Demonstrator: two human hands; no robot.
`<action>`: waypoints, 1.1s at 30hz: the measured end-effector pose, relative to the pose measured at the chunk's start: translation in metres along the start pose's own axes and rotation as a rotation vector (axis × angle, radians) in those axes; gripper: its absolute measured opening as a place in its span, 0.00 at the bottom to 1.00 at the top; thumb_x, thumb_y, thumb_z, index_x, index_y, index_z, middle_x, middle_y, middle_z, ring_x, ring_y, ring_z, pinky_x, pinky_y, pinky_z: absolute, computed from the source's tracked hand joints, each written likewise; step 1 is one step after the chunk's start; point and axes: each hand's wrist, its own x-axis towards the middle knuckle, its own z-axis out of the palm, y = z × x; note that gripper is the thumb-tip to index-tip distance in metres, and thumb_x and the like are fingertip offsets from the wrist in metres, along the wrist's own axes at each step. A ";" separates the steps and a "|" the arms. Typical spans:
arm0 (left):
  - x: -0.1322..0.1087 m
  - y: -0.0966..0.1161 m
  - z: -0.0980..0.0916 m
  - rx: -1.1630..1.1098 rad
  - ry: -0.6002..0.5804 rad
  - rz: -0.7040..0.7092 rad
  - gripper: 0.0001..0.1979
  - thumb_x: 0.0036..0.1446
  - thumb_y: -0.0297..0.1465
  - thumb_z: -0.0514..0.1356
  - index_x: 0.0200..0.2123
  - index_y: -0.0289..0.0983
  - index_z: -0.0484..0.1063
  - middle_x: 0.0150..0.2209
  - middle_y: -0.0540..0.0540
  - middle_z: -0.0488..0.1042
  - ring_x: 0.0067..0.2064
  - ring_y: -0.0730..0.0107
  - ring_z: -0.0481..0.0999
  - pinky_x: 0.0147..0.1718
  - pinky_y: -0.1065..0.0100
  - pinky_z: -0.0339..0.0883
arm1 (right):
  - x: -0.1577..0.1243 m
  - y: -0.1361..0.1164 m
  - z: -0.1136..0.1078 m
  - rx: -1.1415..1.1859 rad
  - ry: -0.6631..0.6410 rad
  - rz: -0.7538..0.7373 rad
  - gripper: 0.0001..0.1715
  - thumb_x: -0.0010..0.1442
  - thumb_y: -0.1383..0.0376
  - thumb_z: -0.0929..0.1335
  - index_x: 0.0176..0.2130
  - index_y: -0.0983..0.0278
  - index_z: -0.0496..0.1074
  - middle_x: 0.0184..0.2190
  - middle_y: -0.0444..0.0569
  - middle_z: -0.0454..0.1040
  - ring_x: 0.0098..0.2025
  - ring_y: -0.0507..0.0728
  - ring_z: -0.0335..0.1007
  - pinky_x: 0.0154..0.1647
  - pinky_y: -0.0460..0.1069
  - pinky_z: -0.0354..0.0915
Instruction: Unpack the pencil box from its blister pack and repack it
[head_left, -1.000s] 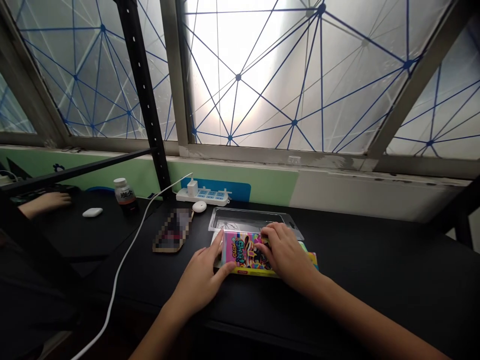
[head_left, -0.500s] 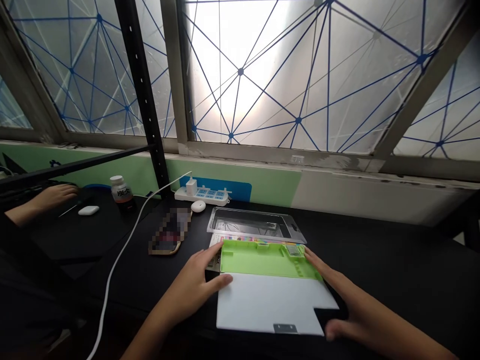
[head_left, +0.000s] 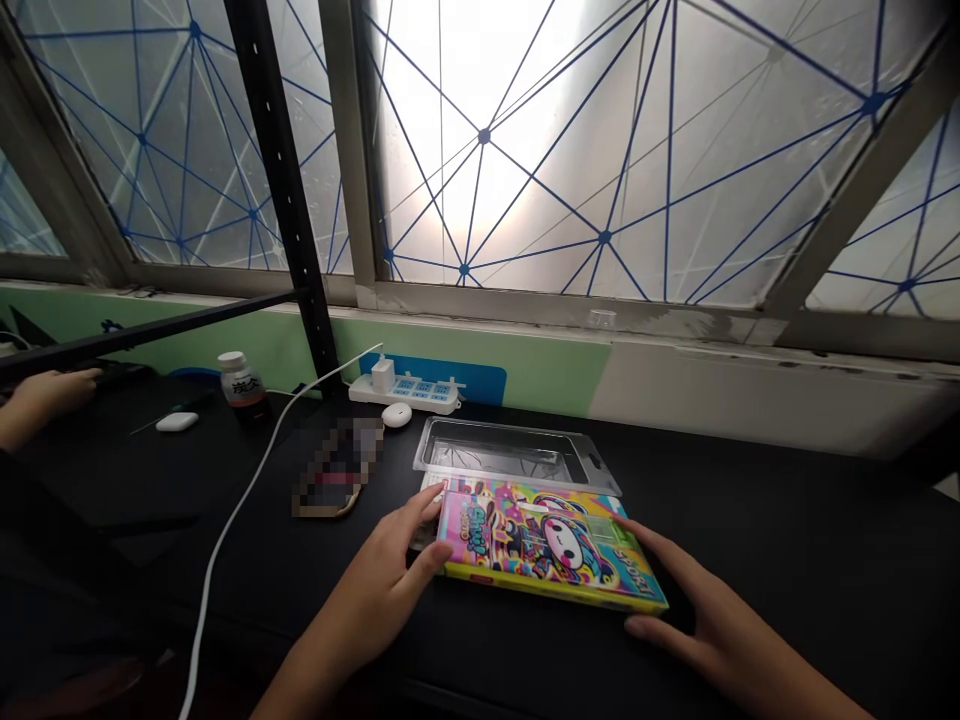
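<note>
A flat box with a bright cartoon cover [head_left: 544, 543] lies shut on the black desk [head_left: 787, 540]. My left hand [head_left: 382, 585] rests at its left edge, fingers stretched out and touching the box's side. My right hand [head_left: 709, 625] lies at its right front corner, fingers spread along the edge, thumb on the desk. Neither hand grips it. Just behind the box lies a clear plastic tray [head_left: 510, 458].
A white power strip [head_left: 409, 390] with a charger and white cable [head_left: 240, 515] sits by the wall, a small white oval device [head_left: 396, 414] near it. A blurred object [head_left: 337, 480] lies left of the box. Further left are a bottle [head_left: 240, 385], a white mouse [head_left: 177, 421] and another person's hand [head_left: 41, 395]. A black rack post [head_left: 281, 190] rises behind.
Half a second ago the box stood open, showing a green tray and white flap. Now it is closed with the colourful cover up. My right hand has moved to its right front corner.
</note>
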 end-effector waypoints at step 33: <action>0.133 0.039 0.027 0.653 -0.071 0.093 0.40 0.66 0.58 0.37 0.70 0.39 0.53 0.73 0.36 0.42 0.73 0.43 0.36 0.64 0.38 0.45 | 0.071 -0.060 0.020 -0.168 -0.179 -0.556 0.20 0.69 0.56 0.64 0.55 0.60 0.72 0.59 0.57 0.72 0.60 0.63 0.68 0.60 0.59 0.64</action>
